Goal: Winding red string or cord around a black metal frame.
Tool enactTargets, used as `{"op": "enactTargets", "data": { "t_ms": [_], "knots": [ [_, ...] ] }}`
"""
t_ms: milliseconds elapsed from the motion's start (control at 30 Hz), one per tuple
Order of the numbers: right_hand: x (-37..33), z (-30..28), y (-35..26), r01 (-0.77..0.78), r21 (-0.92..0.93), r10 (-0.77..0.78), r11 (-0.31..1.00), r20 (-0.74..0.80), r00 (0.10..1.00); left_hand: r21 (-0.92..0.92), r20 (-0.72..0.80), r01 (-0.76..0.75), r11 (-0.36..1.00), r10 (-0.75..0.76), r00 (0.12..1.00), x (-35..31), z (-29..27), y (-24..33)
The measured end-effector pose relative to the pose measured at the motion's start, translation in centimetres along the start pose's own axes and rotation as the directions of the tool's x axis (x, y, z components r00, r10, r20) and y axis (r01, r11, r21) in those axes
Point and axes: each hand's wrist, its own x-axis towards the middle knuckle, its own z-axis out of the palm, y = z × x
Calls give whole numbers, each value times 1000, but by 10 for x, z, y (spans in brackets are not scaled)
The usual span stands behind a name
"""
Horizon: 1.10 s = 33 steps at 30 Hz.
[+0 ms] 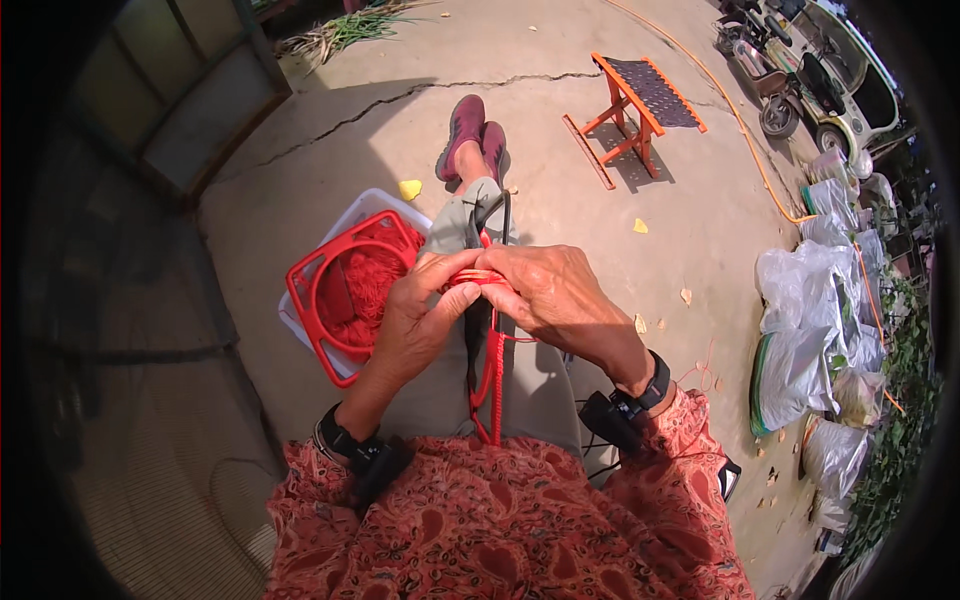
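Thin red cord (472,279), gathered in loops, is pinched between my two hands above my lap. My left hand (420,305) closes on its left side, thumb pressed along it. Meeting it at the fingertips, my right hand (555,295) grips the other side with bent fingers. Below them a braided red strip (497,385) hangs down over my legs, beside a dark strap. A black curved loop (507,213) rises just beyond my fingers. My fingers hide the exact path of the cord.
To the left, a red plastic frame (300,290) sits in a white tub (372,200) around a heap of red cord (365,290). An orange folding stool (640,110) stands ahead. White sacks (800,360) line the right side, with parked vehicles (820,80) behind and a hose (745,125) on the concrete.
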Motion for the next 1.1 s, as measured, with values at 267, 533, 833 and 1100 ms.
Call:
{"op": "enactTargets", "data": {
  "t_ms": [267,533,833,1100],
  "knots": [
    [-52,27,7,28,0,-26,1000,-390,920,-517,65,362,776,-386,920,-29,20,-47],
    [-81,84,35,-479,561,581,675,-4,814,-774,169,538,334,-710,684,-44,62,-65],
    [-81,98,60,-161,280,203,946,-126,971,-550,407,775,311,-711,574,-56,75,-74],
    [-87,80,62,-31,-140,28,990,-21,999,-328,463,730,599,-572,677,-58,71,-80]
  ]
}}
